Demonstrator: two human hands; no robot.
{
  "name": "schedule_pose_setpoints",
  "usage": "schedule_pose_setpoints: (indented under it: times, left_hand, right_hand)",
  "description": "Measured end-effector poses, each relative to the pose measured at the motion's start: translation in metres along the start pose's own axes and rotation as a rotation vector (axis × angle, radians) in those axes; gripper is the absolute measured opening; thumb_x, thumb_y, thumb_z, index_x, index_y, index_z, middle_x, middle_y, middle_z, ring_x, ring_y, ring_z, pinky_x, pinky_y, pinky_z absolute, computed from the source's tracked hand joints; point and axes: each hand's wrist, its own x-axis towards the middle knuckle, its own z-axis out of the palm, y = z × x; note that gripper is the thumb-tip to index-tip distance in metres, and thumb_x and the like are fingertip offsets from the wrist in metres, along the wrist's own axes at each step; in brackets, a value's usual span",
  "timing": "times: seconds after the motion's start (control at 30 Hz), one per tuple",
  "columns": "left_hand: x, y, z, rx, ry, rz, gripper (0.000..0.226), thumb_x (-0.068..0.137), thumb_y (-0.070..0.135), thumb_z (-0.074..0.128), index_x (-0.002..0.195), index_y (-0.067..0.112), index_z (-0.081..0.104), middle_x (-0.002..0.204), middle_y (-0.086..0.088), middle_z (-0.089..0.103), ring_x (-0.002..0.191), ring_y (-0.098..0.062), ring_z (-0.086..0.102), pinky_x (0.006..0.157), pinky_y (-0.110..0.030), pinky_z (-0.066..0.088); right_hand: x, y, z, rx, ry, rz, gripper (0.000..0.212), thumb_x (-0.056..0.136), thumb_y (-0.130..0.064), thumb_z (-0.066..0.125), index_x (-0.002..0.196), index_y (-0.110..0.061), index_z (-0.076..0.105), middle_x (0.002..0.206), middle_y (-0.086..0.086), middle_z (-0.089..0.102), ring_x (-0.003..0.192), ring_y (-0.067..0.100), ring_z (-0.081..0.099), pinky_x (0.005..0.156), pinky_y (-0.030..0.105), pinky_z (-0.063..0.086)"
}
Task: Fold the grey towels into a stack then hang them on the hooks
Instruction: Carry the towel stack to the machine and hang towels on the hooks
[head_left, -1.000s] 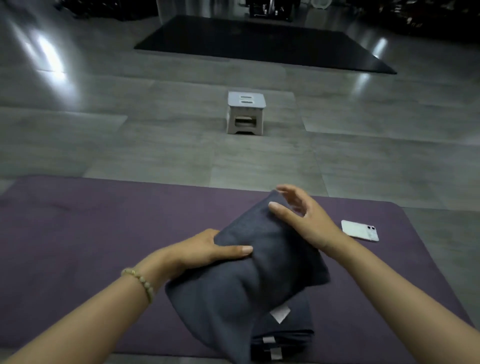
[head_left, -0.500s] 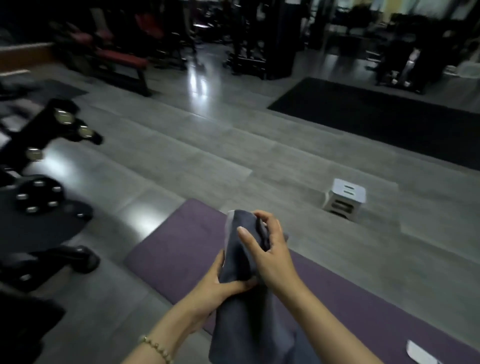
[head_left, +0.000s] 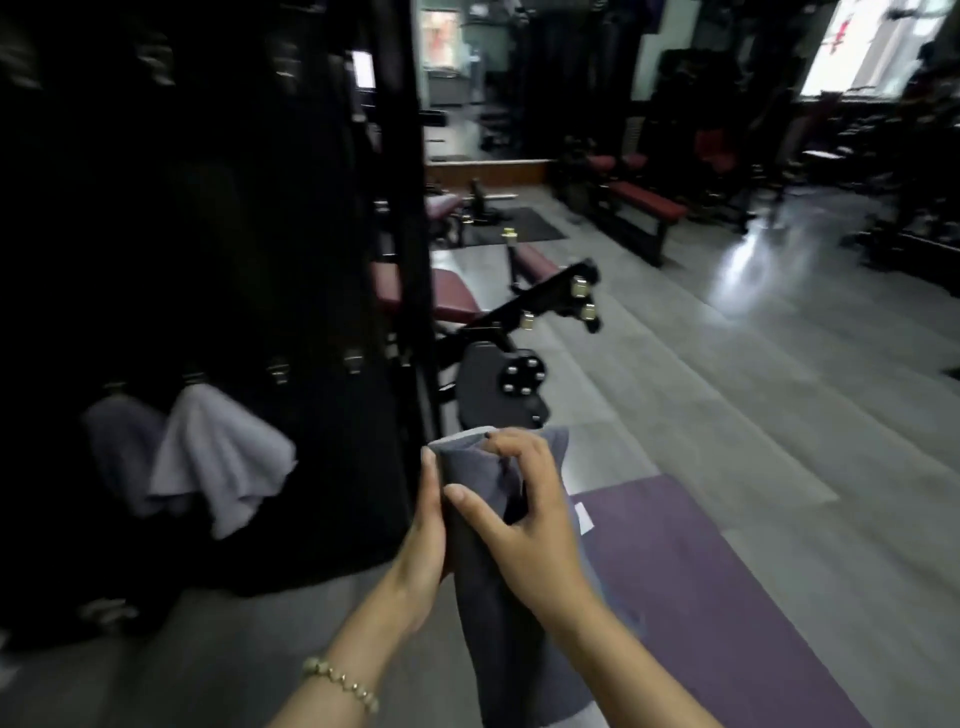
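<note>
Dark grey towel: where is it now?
Head view, low centre: the dark grey towel is gripped by left hand and right hand, right of the hung towels.

Showing purple mat (head_left: 727, 597) lying at grey floor's (head_left: 753, 389) near right; black machine (head_left: 498, 384) standing beyond; red bench (head_left: 647, 200) standing farther back.
</note>
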Motion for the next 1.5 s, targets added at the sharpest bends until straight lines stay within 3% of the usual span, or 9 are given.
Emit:
schedule_pose_setpoints:
  times: [0.23, 0.3, 0.37, 0.5, 0.63, 1.0, 1.17, 1.37, 1.5]
  left_hand:
    - [-0.065, 0.042, -0.165, -0.128, 0.200, 0.122, 0.056, 0.094, 0.059, 0.026, 0.120, 0.023, 0.060, 0.117, 0.000, 0.068, 0.108, -0.014, 0.065, 0.095, -0.032, 0.045]
    - [-0.077, 0.050, -0.205, -0.176, 0.212, 0.111, 0.042, 0.089, 0.054, 0.053, 0.113, 0.021, 0.062, 0.109, 0.000, 0.066, 0.095, -0.011, 0.067, 0.085, -0.030, 0.050]
    - [-0.086, 0.053, -0.245, -0.160, 0.303, 0.139, 0.060, 0.069, 0.053, 0.075, 0.112, 0.012, 0.064, 0.102, -0.006, 0.066, 0.097, -0.013, 0.066, 0.084, -0.028, 0.052]
    - [-0.113, 0.042, -0.330, -0.250, 0.408, 0.107, 0.055, 0.088, 0.061, 0.033, 0.121, 0.025, 0.058, 0.116, 0.000, 0.067, 0.107, -0.013, 0.064, 0.089, -0.029, 0.048]
    - [-0.119, 0.033, -0.386, -0.226, 0.509, 0.093, 0.057, 0.080, 0.068, 0.039, 0.116, 0.029, 0.060, 0.113, 0.003, 0.069, 0.106, -0.012, 0.064, 0.093, -0.031, 0.048]
    - [-0.110, 0.030, -0.425, 0.000, 0.702, 0.087, 0.071, 0.074, 0.072, 0.024, 0.126, 0.032, 0.053, 0.122, 0.007, 0.062, 0.114, -0.005, 0.057, 0.102, -0.032, 0.044]
    - [-0.097, 0.041, -0.423, 0.095, 0.823, 0.129, 0.018, 0.096, 0.042, 0.032, 0.100, 0.040, 0.050, 0.094, 0.023, 0.056, 0.083, 0.017, 0.056, 0.076, -0.005, 0.041]
    - [-0.083, 0.047, -0.430, 0.118, 0.871, 0.203, 0.014, 0.094, 0.041, 0.040, 0.106, 0.035, 0.045, 0.105, 0.015, 0.056, 0.095, 0.009, 0.052, 0.076, -0.006, 0.043]
    - [-0.081, 0.057, -0.444, 0.094, 0.714, 0.305, 0.034, 0.091, 0.049, 0.047, 0.116, 0.030, 0.060, 0.126, 0.007, 0.061, 0.120, -0.002, 0.054, 0.100, -0.018, 0.039]
  right_hand:
    - [-0.017, -0.045, 0.166, 0.228, -0.300, -0.035, 0.029, 0.070, -0.033, 0.077, 0.087, -0.030, 0.054, 0.113, -0.013, 0.046, 0.116, 0.008, 0.048, 0.099, 0.014, 0.036]
    - [-0.023, -0.054, 0.211, 0.250, -0.364, -0.026, 0.031, 0.069, -0.040, 0.078, 0.087, -0.031, 0.054, 0.111, -0.013, 0.045, 0.115, 0.011, 0.049, 0.097, 0.014, 0.036]
    - [-0.031, -0.060, 0.258, 0.260, -0.409, -0.009, 0.033, 0.069, -0.044, 0.078, 0.083, -0.027, 0.053, 0.108, -0.012, 0.045, 0.109, 0.011, 0.051, 0.094, 0.014, 0.038]
    - [-0.046, -0.062, 0.334, 0.241, -0.468, -0.003, 0.027, 0.071, -0.037, 0.078, 0.079, -0.021, 0.057, 0.106, -0.016, 0.048, 0.110, 0.012, 0.052, 0.094, 0.018, 0.039]
    - [-0.051, -0.062, 0.382, 0.247, -0.516, -0.077, 0.031, 0.077, -0.031, 0.076, 0.098, -0.020, 0.056, 0.111, -0.005, 0.051, 0.113, 0.018, 0.051, 0.097, 0.026, 0.042]
    - [-0.039, -0.030, 0.430, 0.212, -0.674, -0.068, 0.019, 0.082, -0.026, 0.070, 0.096, -0.019, 0.060, 0.110, 0.002, 0.049, 0.112, 0.010, 0.050, 0.097, 0.016, 0.037]
    - [-0.026, -0.026, 0.431, 0.222, -0.689, 0.003, 0.014, 0.083, -0.030, 0.065, 0.092, -0.028, 0.055, 0.109, 0.001, 0.049, 0.110, 0.002, 0.049, 0.097, 0.011, 0.035]
    - [-0.009, -0.025, 0.426, 0.304, -0.658, 0.122, 0.012, 0.081, -0.027, 0.069, 0.089, -0.019, 0.066, 0.099, 0.002, 0.060, 0.097, 0.008, 0.058, 0.087, 0.014, 0.042]
    - [0.005, -0.031, 0.419, 0.335, -0.706, 0.142, 0.006, 0.084, -0.020, 0.068, 0.088, -0.015, 0.068, 0.088, -0.003, 0.066, 0.087, 0.011, 0.062, 0.078, 0.020, 0.046]
